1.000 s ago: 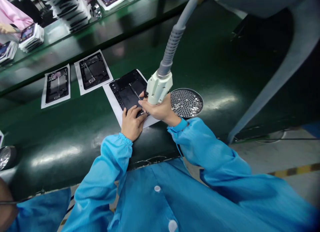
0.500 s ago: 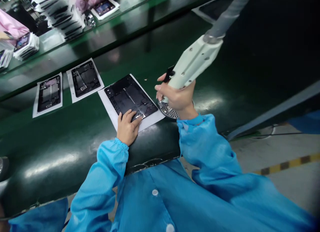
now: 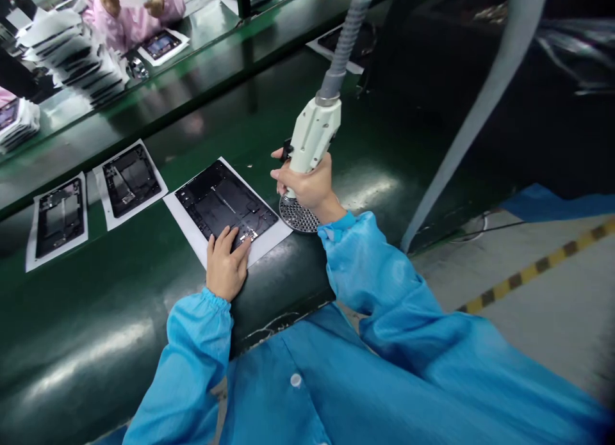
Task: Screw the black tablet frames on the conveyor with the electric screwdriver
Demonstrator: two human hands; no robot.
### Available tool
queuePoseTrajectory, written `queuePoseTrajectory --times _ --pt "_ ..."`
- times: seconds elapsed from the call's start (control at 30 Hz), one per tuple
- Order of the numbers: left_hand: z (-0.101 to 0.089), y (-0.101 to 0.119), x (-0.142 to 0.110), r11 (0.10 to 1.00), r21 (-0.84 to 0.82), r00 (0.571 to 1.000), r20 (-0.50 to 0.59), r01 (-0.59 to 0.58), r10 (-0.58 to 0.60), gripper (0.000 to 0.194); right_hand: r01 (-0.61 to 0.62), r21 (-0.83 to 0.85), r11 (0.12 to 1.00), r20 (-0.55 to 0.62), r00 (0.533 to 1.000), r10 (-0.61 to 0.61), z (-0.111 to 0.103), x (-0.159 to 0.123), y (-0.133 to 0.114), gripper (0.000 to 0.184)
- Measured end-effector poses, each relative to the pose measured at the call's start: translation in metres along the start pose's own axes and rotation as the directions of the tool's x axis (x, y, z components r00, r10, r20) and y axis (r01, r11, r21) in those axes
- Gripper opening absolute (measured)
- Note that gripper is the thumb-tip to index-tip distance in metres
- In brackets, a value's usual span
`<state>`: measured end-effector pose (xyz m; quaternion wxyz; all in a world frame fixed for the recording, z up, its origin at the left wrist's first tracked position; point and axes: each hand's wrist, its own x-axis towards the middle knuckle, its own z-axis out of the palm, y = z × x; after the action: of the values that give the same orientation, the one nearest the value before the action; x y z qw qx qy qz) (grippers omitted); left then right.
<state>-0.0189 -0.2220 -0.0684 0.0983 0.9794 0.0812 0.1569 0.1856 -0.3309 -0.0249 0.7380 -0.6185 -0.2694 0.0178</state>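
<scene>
My right hand (image 3: pixel 307 186) is wrapped round a pale electric screwdriver (image 3: pixel 313 134) that hangs from a grey hose (image 3: pixel 344 38); its tip points down into a round perforated screw tray (image 3: pixel 294 216) on the green belt. My left hand (image 3: pixel 225 262) lies flat with fingers spread on the near edge of a black tablet frame (image 3: pixel 221 200), which rests on a white sheet (image 3: pixel 195 230) just left of the tray.
Two more black frames (image 3: pixel 131 180) (image 3: pixel 60 213) on white sheets lie further left on the green belt (image 3: pixel 144 291). Beyond a raised green rail, a person in pink (image 3: pixel 127 9) handles parts beside stacked trays (image 3: pixel 72 54). A grey slanted bar (image 3: pixel 480 105) crosses the right.
My right hand has carried the screwdriver off the tablet frame to the right and down over the screw tray. My left hand has stayed on the frame's near edge.
</scene>
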Motion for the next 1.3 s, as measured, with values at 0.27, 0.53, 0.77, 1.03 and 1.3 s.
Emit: queuePoseTrajectory --times 0.27,0.53,0.77,1.03,1.3 --pt "0.0 0.0 0.0 1.0 -0.015 1.0 0.006 0.007 -0.007 0.028 -0.064 0.019 0.998 0.011 0.998 0.064 0.003 -0.001 -0.001 0.015" --pt "0.001 -0.002 0.0 1.0 -0.009 1.0 0.002 -0.006 0.006 0.029 -0.031 0.045 0.999 0.018 0.999 0.03 0.005 -0.002 0.0 0.015" --pt "0.0 0.0 0.001 0.998 0.001 0.996 -0.068 0.061 -0.06 0.027 -0.035 0.003 0.999 0.008 0.999 0.035 0.005 -0.002 -0.005 0.014" --pt "-0.005 0.004 0.004 0.987 0.059 0.984 0.081 0.151 -0.156 0.032 -0.131 0.148 0.98 0.192 0.976 0.101 0.044 -0.038 -0.03 0.02" --pt "-0.014 0.009 0.006 0.986 0.035 0.967 0.189 0.165 -0.168 0.034 -0.235 0.104 0.966 0.298 0.934 0.196 0.067 -0.056 -0.017 0.023"
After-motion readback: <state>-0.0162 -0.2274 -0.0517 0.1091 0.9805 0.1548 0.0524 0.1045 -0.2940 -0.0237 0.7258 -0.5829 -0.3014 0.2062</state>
